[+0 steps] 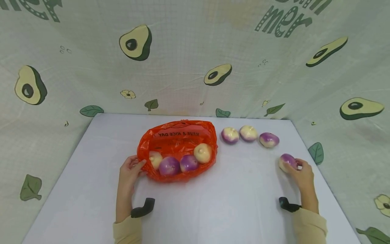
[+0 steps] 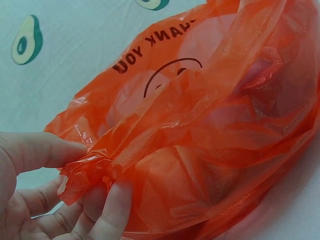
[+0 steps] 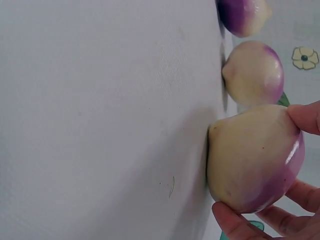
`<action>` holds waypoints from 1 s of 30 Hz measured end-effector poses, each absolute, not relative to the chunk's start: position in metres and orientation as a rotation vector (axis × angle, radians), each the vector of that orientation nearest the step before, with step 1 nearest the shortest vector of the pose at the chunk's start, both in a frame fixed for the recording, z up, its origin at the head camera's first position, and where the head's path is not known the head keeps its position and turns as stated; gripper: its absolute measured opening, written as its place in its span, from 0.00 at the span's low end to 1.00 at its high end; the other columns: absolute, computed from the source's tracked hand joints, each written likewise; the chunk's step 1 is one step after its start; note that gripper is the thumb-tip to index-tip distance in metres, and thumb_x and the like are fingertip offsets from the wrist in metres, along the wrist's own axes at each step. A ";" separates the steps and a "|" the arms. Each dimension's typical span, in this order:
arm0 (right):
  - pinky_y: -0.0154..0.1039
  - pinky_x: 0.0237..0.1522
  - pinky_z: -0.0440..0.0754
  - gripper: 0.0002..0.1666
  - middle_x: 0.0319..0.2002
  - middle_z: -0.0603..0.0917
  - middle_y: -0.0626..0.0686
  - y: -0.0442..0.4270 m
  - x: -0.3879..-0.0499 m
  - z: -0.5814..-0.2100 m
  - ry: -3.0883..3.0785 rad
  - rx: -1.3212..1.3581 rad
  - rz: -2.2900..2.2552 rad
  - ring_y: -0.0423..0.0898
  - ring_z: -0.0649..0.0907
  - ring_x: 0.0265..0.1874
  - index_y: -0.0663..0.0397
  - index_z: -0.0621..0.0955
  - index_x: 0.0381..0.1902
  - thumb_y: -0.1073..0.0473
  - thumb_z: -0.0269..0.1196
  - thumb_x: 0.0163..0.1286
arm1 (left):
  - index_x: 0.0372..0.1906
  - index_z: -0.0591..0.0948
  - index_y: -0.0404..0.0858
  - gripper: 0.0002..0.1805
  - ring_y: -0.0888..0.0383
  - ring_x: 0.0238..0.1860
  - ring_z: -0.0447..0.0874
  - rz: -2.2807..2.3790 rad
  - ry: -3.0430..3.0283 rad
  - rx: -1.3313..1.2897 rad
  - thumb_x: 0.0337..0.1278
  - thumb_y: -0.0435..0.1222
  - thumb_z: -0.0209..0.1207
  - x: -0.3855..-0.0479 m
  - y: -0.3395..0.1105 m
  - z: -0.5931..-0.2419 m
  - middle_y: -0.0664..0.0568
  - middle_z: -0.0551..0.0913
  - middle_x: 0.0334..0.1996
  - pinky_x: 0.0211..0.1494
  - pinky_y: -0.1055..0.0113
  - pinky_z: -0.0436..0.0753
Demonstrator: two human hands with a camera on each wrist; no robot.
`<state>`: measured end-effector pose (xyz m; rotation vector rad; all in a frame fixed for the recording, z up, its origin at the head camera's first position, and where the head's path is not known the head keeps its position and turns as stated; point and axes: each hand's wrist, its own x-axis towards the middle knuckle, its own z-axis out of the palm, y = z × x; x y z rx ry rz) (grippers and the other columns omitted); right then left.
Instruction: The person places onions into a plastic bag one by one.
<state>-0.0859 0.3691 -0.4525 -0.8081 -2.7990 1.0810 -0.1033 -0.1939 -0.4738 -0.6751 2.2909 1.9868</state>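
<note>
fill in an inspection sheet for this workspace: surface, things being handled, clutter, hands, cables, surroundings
surface: white tabletop, with one short, thin mark in the right wrist view
job's things: orange-red plastic bag, mouth open, four purple-and-white turnips visible inside; three loose turnips lie to its right, and a fourth outside is the held turnip
clutter: nothing seen
hands: left hand pinches bunched plastic at the bag's left side; right hand grips the held turnip
cables: nothing seen
surroundings: pale cloth printed with avocados, leaves, flowers and lettering
</note>
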 end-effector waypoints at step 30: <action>0.52 0.52 0.69 0.42 0.63 0.61 0.68 0.307 -0.073 -0.453 -2.814 -0.703 1.236 0.61 0.66 0.57 0.64 0.59 0.67 0.45 0.58 0.65 | 0.59 0.69 0.38 0.24 0.64 0.35 0.77 1.932 2.312 -0.697 0.60 0.44 0.56 -0.097 -0.188 -0.452 0.46 0.74 0.46 0.38 0.74 0.82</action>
